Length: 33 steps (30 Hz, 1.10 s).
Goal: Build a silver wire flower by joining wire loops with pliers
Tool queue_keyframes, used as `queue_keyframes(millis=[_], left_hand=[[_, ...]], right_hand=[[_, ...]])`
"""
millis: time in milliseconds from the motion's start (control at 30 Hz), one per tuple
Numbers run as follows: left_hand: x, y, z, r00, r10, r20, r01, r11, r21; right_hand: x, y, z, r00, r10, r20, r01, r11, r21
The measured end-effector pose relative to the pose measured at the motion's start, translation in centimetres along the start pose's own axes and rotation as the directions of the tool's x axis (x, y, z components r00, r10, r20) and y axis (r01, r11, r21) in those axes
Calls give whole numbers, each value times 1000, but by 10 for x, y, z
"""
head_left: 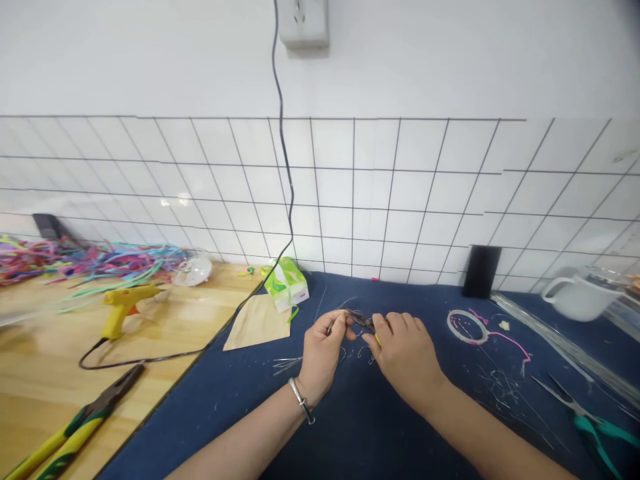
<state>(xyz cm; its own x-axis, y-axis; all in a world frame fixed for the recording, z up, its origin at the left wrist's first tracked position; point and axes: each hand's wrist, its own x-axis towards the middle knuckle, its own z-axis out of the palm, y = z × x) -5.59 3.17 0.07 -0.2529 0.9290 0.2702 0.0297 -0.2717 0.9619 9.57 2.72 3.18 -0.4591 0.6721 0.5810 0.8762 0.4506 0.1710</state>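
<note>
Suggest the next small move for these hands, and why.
Probably hold the left hand steady and turn the right hand slightly. The right grips dark metal, yellow-handled pliers, their tips at the left's pinch, and thin, pale curled pieces on the dark blue work surface suggest bending. What the left pinches is too small to tell.
</note>
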Motion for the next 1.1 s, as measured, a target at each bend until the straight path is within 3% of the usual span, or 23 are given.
queue_keyframes(millis=[300,567,1100], left_hand=[[37,21,17,980,156,-127,-148,986,73],[43,18,43,965,239,-112,-228,969,100],[38,13,38,945,307,-113,-277,935,223]], right_hand=[[33,12,-4,993,29,-117,-34,999,-41],[26,35,2,989,59,-134,-69,995,-69],[22,32,4,989,42,-145,-50,997,-57]])
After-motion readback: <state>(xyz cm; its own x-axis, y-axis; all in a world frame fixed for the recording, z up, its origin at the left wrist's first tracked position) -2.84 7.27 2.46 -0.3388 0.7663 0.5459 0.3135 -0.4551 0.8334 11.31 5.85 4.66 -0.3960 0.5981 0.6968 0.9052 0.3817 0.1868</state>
